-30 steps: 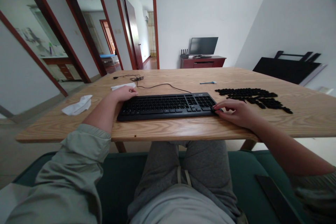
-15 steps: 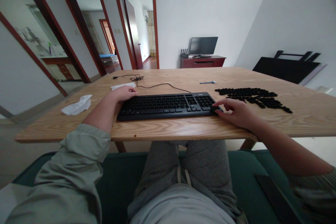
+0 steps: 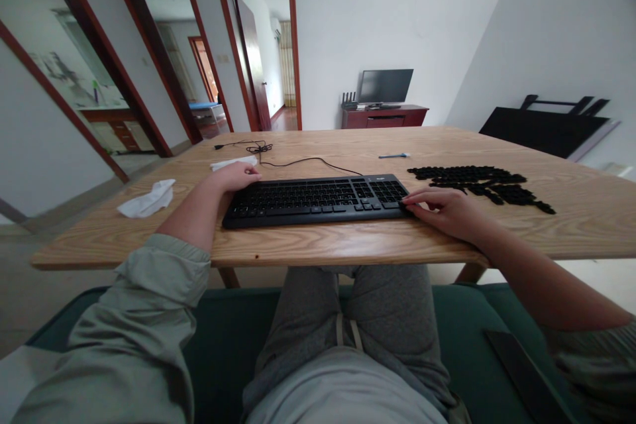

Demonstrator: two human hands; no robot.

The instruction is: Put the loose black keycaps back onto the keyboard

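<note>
Legible text: none.

Item 1: keyboard [image 3: 313, 202], black, centre of frame. Key legends [image 3: 293, 200] show as pale marks, too small to read. Small pale maker's mark [image 3: 380, 177] on top edge, above number keys: unreadable.

Item 2: loose keycaps [image 3: 477, 184], black, right of frame: any markings too small to tell.

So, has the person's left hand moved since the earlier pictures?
No, the left hand shows no clear movement: measured against the black keyboard, it remains at the same place by the far left corner.
</note>
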